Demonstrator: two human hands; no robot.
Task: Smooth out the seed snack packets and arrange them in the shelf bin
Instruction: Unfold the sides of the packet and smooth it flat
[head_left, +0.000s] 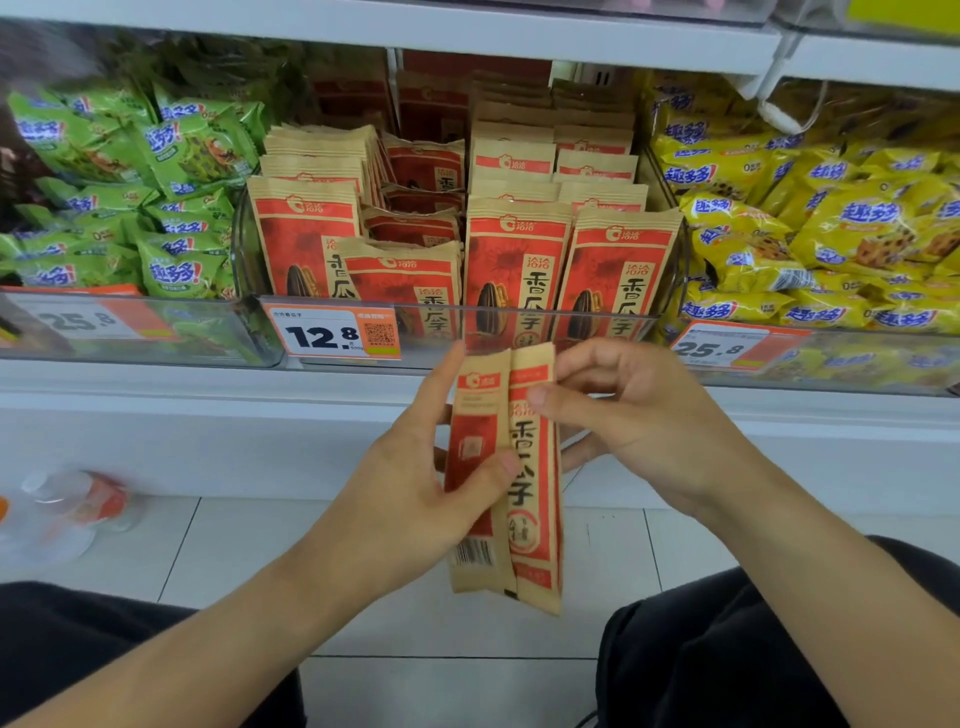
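1. Kraft-brown paper with red printed panels: that is the seed snack packet (506, 478), held upright in mid-air in front of and below the clear plastic shelf bin (519, 317). It looks folded or creased lengthwise, so that a barcode panel and a front panel show side by side; it could also be two packets, and I cannot tell which.

2. The left hand (441, 467) grips the packet's left edge, thumb across the front and fingers behind. The right hand (623, 410) pinches the upper right part, thumb on the front near the top, the other fingers loosely curled behind.

3. To smooth it well, I would keep the left hand as the anchor and draw the right thumb down and outward along the crease, flattening the fold instead of pulling against it.

4. Seeds shift inside, so press gently; hard squeezing could bunch the contents low and leave the packet bulging.

5. The bin already holds neat upright rows of matching packets (519, 260) on the right, while the middle stack (415, 228) lies lower and less tidy. That middle gap looks the likely slot.

6. Insert it face forward and upright, beside the orange-and-white price tag (332, 332) column, matching its neighbours.
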